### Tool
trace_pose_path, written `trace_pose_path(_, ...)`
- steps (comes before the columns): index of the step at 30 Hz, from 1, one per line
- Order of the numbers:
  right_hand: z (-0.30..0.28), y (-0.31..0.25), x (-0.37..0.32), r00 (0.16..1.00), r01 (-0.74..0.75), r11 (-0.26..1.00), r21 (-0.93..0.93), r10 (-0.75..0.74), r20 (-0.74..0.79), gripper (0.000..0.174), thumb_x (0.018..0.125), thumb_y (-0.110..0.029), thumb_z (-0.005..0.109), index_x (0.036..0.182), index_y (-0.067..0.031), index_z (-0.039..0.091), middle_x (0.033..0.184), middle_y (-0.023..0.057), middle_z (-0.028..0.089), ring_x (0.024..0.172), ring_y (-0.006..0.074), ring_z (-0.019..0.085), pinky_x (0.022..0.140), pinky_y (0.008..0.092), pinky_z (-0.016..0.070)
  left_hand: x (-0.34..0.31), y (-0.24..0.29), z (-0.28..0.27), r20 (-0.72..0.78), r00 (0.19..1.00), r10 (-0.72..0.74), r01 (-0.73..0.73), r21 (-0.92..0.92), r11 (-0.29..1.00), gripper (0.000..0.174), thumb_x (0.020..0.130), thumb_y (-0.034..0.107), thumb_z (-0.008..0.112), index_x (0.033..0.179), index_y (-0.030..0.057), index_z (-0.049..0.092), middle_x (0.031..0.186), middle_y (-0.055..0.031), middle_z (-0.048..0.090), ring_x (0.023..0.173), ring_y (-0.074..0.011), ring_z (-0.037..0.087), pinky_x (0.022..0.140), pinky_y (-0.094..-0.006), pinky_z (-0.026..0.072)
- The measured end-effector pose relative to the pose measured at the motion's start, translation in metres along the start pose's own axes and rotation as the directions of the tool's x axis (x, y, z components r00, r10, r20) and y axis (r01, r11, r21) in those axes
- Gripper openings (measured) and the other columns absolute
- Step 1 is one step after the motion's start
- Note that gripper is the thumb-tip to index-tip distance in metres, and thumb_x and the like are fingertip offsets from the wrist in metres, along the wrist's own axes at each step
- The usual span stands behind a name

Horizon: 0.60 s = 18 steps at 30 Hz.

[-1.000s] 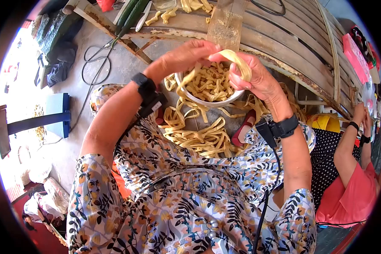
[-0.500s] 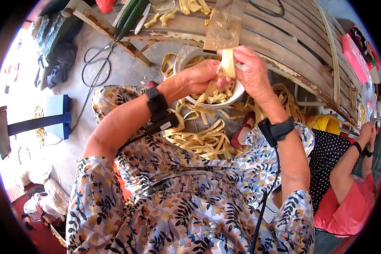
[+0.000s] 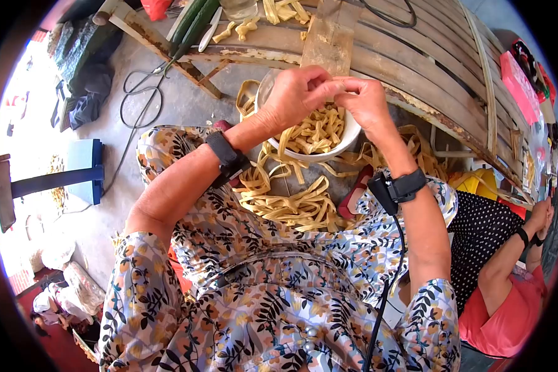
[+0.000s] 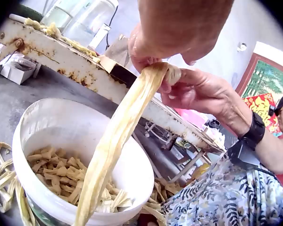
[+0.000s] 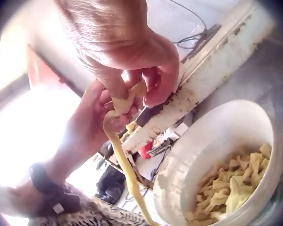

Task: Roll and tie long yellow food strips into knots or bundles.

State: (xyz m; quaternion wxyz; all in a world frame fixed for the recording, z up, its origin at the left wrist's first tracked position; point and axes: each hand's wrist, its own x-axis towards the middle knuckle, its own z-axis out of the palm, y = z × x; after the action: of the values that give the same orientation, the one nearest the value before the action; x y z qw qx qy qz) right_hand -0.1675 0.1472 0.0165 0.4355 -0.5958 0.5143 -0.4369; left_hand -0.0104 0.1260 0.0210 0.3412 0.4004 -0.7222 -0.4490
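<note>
Over a white bucket (image 3: 351, 131) both hands meet, fingertips close together. In the left wrist view a long, flat yellow strip (image 4: 114, 136) hangs from between them past the bucket (image 4: 33, 117). The left hand (image 3: 294, 99) has its fingers curled around the strip's upper part. The right hand (image 3: 369, 105) pinches the strip's end; in the right wrist view a folded bit of the strip (image 5: 128, 100) shows between its thumb and fingers. Short knotted yellow pieces (image 3: 316, 133) lie inside the bucket.
Loose long strips (image 3: 297, 204) lie on the floor below the bucket. A slatted bench (image 3: 415, 68) stands beyond, holding a small board (image 3: 328, 46), cucumbers (image 3: 195, 25) and yellow pieces (image 3: 247, 26). Another person's arm (image 3: 499, 266) is at the right.
The strip loop raised at the right hand is no longer visible in the head view. The left hand has moved up, and the fingertips of both hands have come together above the bucket.
</note>
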Motion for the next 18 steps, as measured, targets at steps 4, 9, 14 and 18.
trace_pose_path(4,0.009,0.007,-0.005,0.963,0.187,0.893,-0.409,-0.250,-0.105,0.012,0.067,-0.002,0.062,0.078,-0.0042,0.066,0.091,0.0084,0.062,0.082,0.0177,0.057,0.068,0.0246,0.0450,0.000,-0.003,0.008,-0.009,0.998,0.060,-0.057,0.229,0.972,0.025,0.083,0.020,0.058,0.095,-0.0002,0.048,0.069,-0.0080,0.060,0.058,-0.0129,0.059,0.050,-0.0247,0.0454)
trace_pose_path(9,0.008,-0.006,-0.010,0.933,0.297,0.934,-0.198,-0.328,-0.145,0.010,0.068,-0.004,0.064,0.076,0.0008,0.064,0.098,0.0070,0.060,0.089,0.0156,0.055,0.077,0.0246,0.0443,0.001,-0.016,0.009,-0.019,0.975,-0.222,0.204,-0.323,0.924,0.018,0.084,0.018,0.053,0.091,0.0027,0.049,0.062,-0.0039,0.053,0.050,-0.0090,0.050,0.043,-0.0230,0.0363)
trace_pose_path(14,-0.026,-0.014,0.004,0.940,0.002,0.819,0.573,0.194,-0.282,0.007,0.073,0.000,0.062,0.078,0.0040,0.064,0.105,0.0073,0.058,0.087,0.0125,0.056,0.079,0.0245,0.0459,-0.002,0.010,0.002,0.333,0.872,-0.359,0.471,-0.772,0.426,0.021,0.084,0.023,0.057,0.085,0.0025,0.051,0.064,0.0012,0.045,0.046,-0.0043,0.033,0.043,-0.0191,0.0258)
trace_pose_path(18,-0.037,-0.013,0.004,0.932,-0.070,0.796,0.601,0.267,-0.246,0.017,0.077,-0.008,0.064,0.090,0.0033,0.063,0.099,0.0055,0.060,0.083,0.0102,0.056,0.075,0.0219,0.0471,-0.002,0.007,0.000,0.389,0.890,-0.237,0.449,-0.661,0.602,0.026,0.089,0.026,0.050,0.092,0.0019,0.057,0.062,0.0057,0.041,0.048,-0.0015,0.030,0.044,-0.0168,0.0241)
